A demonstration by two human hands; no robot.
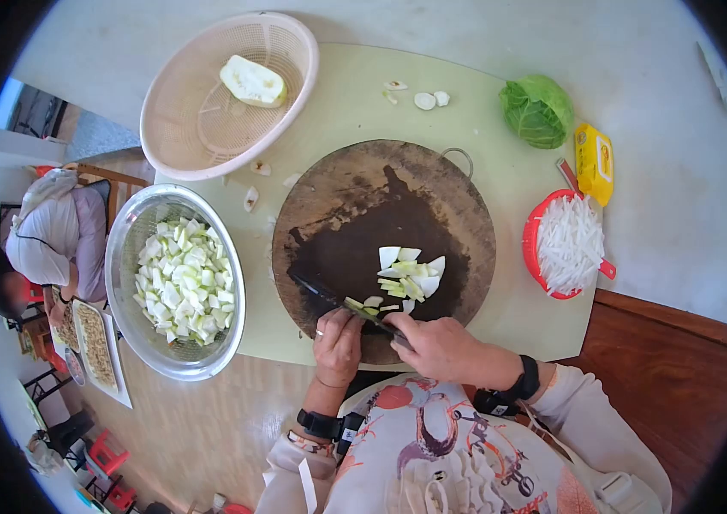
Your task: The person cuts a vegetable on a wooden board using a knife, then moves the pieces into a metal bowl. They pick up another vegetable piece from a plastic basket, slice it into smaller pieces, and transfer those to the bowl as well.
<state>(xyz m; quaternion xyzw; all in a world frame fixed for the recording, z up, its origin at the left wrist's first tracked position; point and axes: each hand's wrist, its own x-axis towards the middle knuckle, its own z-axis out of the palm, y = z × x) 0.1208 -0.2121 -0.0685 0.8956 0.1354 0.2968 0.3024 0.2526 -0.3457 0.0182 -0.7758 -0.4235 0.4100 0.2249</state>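
Observation:
My right hand (pixel 440 347) is closed round the handle of a dark-bladed kitchen knife (pixel 322 291). The blade points to the upper left, low over a round wooden chopping board (pixel 321 193). At the board's near edge, my left hand (pixel 336 343) has its fingers curled in beside the blade; whatever they grip is hidden. Small pale green pieces (pixel 353 303) of a gourd-like vegetable lie against the blade. Further up, a pile of white and pale green cut pieces (pixel 411 272) rests on the board's dark wet patch.
Left of the board stand a metal colander (pixel 239 283) of cut pieces and a beige basket (pixel 158 146) holding a halved vegetable (pixel 252 81). At right are a cabbage (pixel 537 111), a yellow packet (pixel 593 163) and a red strainer (pixel 530 248) of white shreds. Another person (pixel 47 223) sits far left.

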